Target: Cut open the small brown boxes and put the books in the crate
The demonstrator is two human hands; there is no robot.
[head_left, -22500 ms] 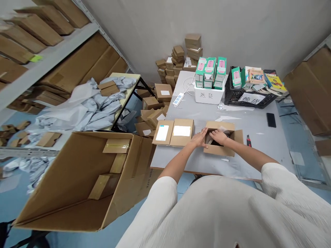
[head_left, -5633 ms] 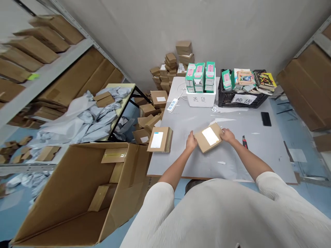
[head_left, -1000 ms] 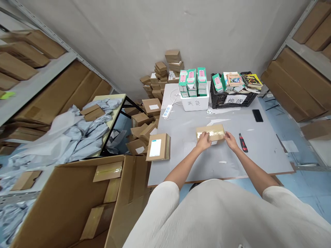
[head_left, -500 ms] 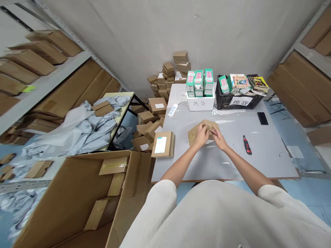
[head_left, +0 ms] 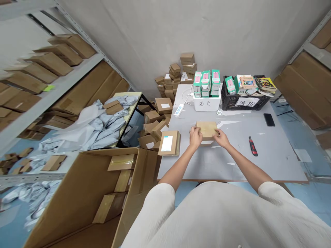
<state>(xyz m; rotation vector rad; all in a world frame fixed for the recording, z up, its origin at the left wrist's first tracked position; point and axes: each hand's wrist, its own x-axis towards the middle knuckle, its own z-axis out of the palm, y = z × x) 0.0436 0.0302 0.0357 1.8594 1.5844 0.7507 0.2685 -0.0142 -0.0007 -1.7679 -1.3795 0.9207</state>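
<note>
A small brown cardboard box [head_left: 206, 129] is held between my two hands above the middle of the grey table [head_left: 232, 148]. My left hand [head_left: 196, 137] grips its left side, fingers curled at the edge. On the opposite side, my right hand [head_left: 221, 137] is closed on the right edge. A white label shows in part on the side of the box facing me. To the right lies a red and black utility knife [head_left: 253, 146]. Another cardboard box [head_left: 169, 143] with a white label sits at the table's left edge.
Behind are a white bin [head_left: 207, 104] of green boxes and a black crate [head_left: 244, 102] of books. A phone [head_left: 269, 120] lies at right, a power strip [head_left: 179, 110] at left. A large open carton [head_left: 85, 193] stands left of the table, near piled boxes [head_left: 152, 129].
My hands have moved apart from the top of the box to its two sides. The box now sits squarer to me, its flat top showing. The camera view has shifted slightly left.
</note>
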